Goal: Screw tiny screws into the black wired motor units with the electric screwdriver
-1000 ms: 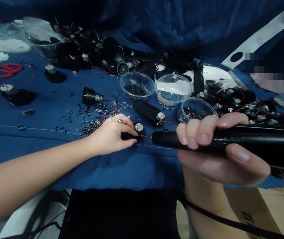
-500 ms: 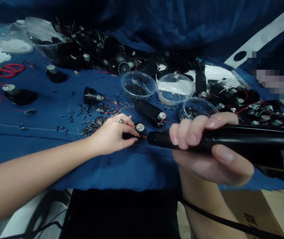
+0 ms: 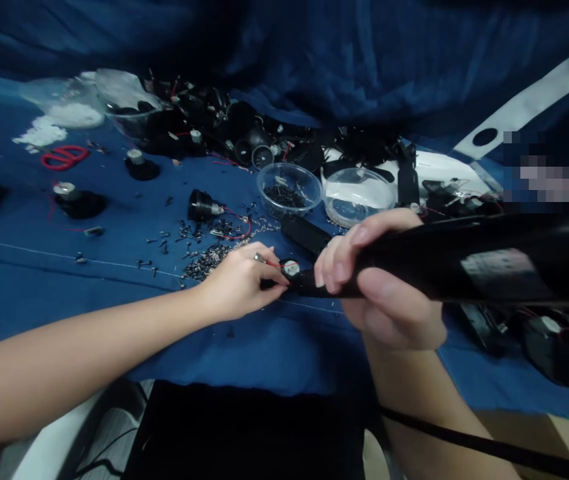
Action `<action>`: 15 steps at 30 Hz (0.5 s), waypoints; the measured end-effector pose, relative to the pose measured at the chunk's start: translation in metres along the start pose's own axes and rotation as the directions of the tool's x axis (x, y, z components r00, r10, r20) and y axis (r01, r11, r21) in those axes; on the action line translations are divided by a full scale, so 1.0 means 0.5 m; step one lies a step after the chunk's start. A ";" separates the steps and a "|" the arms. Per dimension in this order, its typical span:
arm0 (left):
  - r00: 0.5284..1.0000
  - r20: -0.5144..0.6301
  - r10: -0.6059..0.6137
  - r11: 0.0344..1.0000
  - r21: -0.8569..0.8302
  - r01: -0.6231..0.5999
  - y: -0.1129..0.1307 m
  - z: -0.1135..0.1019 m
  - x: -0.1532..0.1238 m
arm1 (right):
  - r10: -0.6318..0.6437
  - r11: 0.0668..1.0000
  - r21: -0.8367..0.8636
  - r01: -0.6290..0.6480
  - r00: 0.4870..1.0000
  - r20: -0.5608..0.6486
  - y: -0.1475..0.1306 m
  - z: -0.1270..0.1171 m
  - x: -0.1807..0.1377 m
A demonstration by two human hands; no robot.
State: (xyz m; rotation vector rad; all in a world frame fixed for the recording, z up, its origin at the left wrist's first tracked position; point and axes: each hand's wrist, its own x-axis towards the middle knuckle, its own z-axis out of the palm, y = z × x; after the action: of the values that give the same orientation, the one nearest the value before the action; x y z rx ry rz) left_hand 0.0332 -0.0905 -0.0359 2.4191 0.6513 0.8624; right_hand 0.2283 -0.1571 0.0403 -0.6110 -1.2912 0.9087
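My left hand (image 3: pixel 247 280), a ring on one finger, is closed with thumb and fingertips pinched at a thin red wire (image 3: pixel 275 265). The wire runs to a small round motor (image 3: pixel 291 268) with a whitish top, just beyond the fingertips. My right hand (image 3: pixel 382 283) wraps round a long glossy black housing (image 3: pixel 414 260) with a pale label. Its narrow end points left and meets the left fingertips beside the motor. Whether the wire enters that end is hidden. Close to my left hand lies a heap of small black screws (image 3: pixel 207 261).
Behind the hands stand clear plastic bowls (image 3: pixel 289 167) of small parts. Red-handled scissors (image 3: pixel 64 157), motors on black bases (image 3: pixel 142 165) and a black cup-shaped part (image 3: pixel 202 205) lie left. Black parts with wires (image 3: pixel 559 330) crowd the right. A co-worker's blurred hand (image 3: pixel 559 180) shows far right.
My right hand has brought the black housing left, so its narrow end now reaches my left fingertips. My left hand keeps its pinch by the motor. The whole view has shifted slightly.
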 end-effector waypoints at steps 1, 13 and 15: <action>1.000 -0.007 0.004 1.000 0.015 -0.003 0.003 0.001 -0.002 | 0.025 0.999 -0.021 -0.024 0.998 0.050 0.002 0.002 0.008; 1.000 -0.011 -0.004 0.991 0.133 0.005 -0.001 0.017 -0.008 | 0.099 0.995 -0.033 -0.093 0.958 0.268 0.027 0.012 0.059; 1.000 -0.006 0.001 0.994 0.109 0.000 -0.003 0.013 -0.007 | 0.090 0.994 0.033 -0.104 0.953 0.290 0.033 0.007 0.058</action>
State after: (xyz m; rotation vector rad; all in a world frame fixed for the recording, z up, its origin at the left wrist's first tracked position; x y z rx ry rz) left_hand 0.0348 -0.0932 -0.0429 2.5147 0.7178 0.8551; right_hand 0.2218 -0.1240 0.0431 -0.5210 -1.5049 1.1386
